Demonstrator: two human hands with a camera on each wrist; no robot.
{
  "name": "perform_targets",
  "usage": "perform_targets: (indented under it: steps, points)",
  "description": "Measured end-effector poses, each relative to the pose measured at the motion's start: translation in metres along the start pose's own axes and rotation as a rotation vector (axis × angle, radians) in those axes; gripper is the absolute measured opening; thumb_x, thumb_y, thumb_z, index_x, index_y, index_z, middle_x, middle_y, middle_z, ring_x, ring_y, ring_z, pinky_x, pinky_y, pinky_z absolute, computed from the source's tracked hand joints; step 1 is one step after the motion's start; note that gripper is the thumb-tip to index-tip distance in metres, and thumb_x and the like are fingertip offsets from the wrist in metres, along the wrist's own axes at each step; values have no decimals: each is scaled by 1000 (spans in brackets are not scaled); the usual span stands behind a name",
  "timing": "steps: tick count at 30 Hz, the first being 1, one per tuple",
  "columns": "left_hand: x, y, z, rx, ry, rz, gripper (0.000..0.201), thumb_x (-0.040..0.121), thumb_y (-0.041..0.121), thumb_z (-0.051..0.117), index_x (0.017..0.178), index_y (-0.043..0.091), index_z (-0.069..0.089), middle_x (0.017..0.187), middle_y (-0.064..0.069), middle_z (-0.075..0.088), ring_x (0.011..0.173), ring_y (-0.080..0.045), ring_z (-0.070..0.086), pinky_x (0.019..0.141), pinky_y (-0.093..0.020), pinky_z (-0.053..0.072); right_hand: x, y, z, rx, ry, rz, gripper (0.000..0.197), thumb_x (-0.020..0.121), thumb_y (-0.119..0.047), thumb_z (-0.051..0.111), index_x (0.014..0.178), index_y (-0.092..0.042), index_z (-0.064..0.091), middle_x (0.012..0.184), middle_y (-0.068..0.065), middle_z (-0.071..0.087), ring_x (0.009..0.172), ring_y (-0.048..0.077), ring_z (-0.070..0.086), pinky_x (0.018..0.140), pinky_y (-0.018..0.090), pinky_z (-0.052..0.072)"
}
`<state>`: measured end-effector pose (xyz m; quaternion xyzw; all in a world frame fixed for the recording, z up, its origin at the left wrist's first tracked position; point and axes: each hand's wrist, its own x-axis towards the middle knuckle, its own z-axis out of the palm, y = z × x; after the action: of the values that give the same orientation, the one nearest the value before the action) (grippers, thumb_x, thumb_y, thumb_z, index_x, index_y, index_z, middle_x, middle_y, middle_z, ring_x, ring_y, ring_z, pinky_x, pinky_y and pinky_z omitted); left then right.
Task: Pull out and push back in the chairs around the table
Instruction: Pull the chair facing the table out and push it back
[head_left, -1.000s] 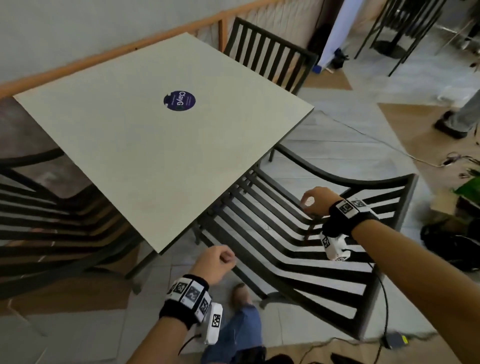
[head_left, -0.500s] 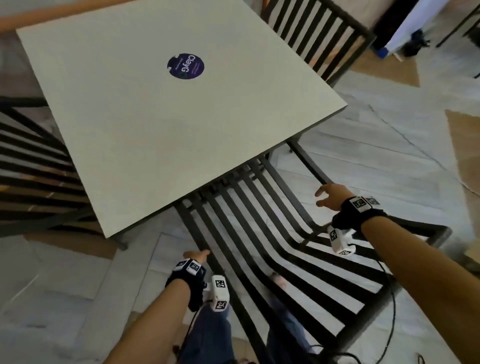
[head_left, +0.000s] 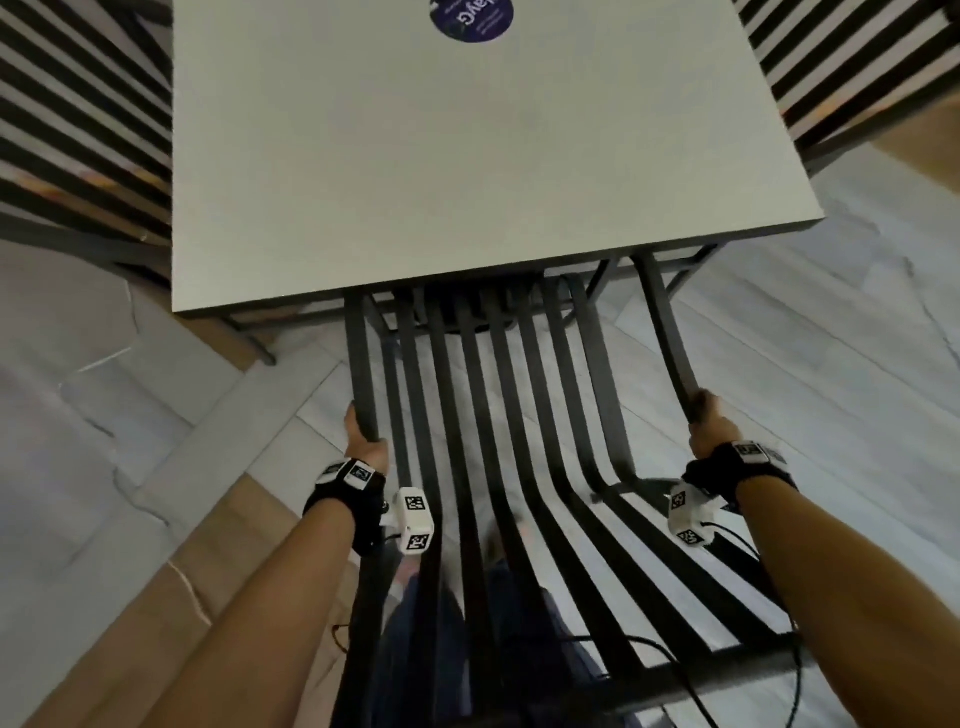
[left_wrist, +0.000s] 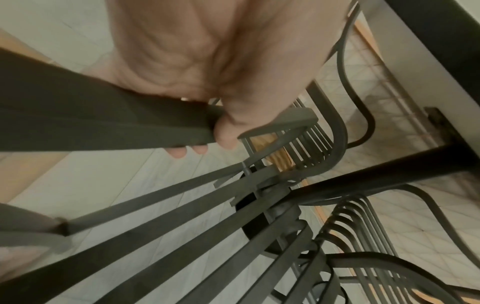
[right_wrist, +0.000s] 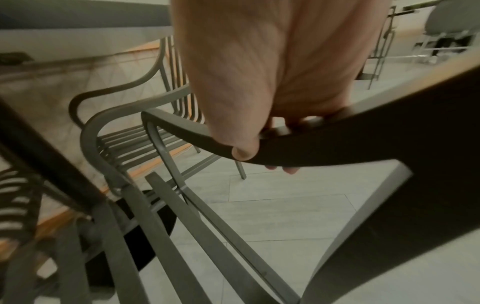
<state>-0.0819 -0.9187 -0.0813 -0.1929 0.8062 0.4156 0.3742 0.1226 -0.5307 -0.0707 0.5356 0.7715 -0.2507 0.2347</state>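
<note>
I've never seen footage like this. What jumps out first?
Two bare hands grip the arms of a black slatted chair: the left hand on the left arm, the right hand on the right. Its seat front sits under the pale square table, which bears a round purple sticker.

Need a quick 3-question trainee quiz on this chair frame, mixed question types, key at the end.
1. True or false: the left hand and right hand each grip an armrest of the same chair.
2. Where is the front of the chair's seat? A) under the table edge B) clear of the table C) on the tabletop
3. Fill in: the round sticker on the tabletop is dark ____.

Key: 1 true; 2 A; 3 purple.
</note>
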Motion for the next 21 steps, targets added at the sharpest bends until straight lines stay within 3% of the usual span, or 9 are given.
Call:
perform_targets:
  steps: [5, 8, 11, 13, 16, 18, 20, 21]
  points:
    - [-8, -5, -1, 31, 38, -24, 81, 95, -5, 39, 153, 40, 6, 143, -20, 47, 118, -46, 55, 104, -56, 47, -1, 9, 10, -3, -37, -21, 63, 94, -5, 41, 147, -26, 14, 108, 29, 58, 78, 33, 50, 71, 40, 40]
    - [-11, -8, 6, 31, 105, 3, 81, 94, -4, 38, 153, 41, 5, 135, -25, 54, 98, -44, 61, 93, -54, 51, 2, 15, 7, 6, -32, -34, 62, 93, -5, 43, 146, -24, 17, 93, 21, 53, 76, 33, 50, 69, 40, 41]
    - [-12, -17, 13, 47, 102, 1, 77, 97, -1, 38, 152, 40, 4, 135, -25, 54, 89, -37, 59, 89, -50, 52, 1, 18, 6, -4, -23, -24, 62, 93, -1, 41, 145, -23, 18, 102, 27, 57, 77, 33, 49, 70, 40, 40]
    - [-13, -22, 10, 58, 110, -12, 76, 98, 0, 39, 153, 41, 4, 132, -24, 55, 82, -33, 57, 80, -44, 51, -2, 16, 9, -8, -14, -36, 62, 92, 1, 39, 145, -22, 17, 109, 30, 58, 77, 32, 48, 70, 41, 39]
    - [-6, -30, 3, 96, 144, -24, 78, 96, -1, 36, 152, 43, 5, 108, -24, 62, 59, -26, 51, 69, -40, 49, -5, 13, 14, -23, -10, -54, 61, 93, -2, 40, 145, -22, 16, 103, 25, 58, 77, 31, 50, 69, 40, 39]
    - [-4, -34, -2, 110, 124, -11, 76, 97, 2, 39, 152, 43, 5, 115, -25, 61, 65, -31, 56, 76, -45, 54, -7, 12, 16, -30, -15, -48, 60, 93, -3, 41, 144, -24, 17, 102, 21, 58, 80, 33, 52, 71, 42, 42]
    - [-5, -34, -8, 143, 83, 2, 72, 101, 11, 43, 153, 41, 3, 130, -27, 56, 94, -43, 63, 93, -53, 53, -12, 12, 14, -58, -14, -27, 62, 89, -4, 42, 141, -29, 18, 116, 22, 58, 91, 37, 57, 82, 49, 49]
    - [-7, -30, -11, 173, 75, -8, 71, 101, 18, 45, 154, 38, 2, 138, -28, 51, 109, -47, 59, 100, -55, 49, -17, 12, 12, -77, -13, -8, 64, 88, -6, 45, 141, -31, 19, 123, 21, 55, 99, 40, 57, 88, 53, 49]
